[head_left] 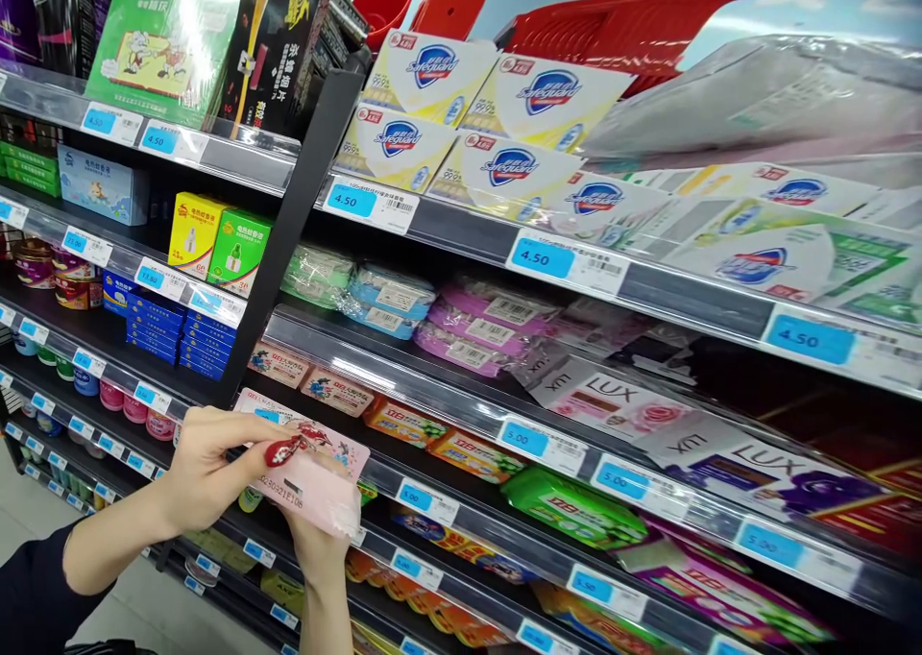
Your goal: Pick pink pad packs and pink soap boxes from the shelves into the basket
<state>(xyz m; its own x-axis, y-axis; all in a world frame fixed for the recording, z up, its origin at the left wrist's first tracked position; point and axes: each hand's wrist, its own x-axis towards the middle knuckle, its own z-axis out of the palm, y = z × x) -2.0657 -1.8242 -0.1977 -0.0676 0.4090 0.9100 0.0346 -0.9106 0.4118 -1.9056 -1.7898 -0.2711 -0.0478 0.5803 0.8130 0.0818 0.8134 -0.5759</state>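
A pink wrapped soap pack (311, 494) with a printed number on its near end is held in front of the shelves. My left hand (212, 468) comes in from the left under a dark sleeve. Its red-nailed thumb presses on the top of the pack, and its fingers are closed round the far left side. From below, my right hand (317, 540) supports the pack; most of its fingers are hidden behind the wrapper. Similar pink soap packs (337, 390) lie on the shelf just beyond.
White Safeguard boxes (508, 165) are stacked on the upper right shelf. Lower down are purple soap cases (479, 328), LUX packs (612, 396) and a green pack (572, 509). A black upright post (295, 213) divides the shelving. Insecticide boxes (270, 55) stand at left.
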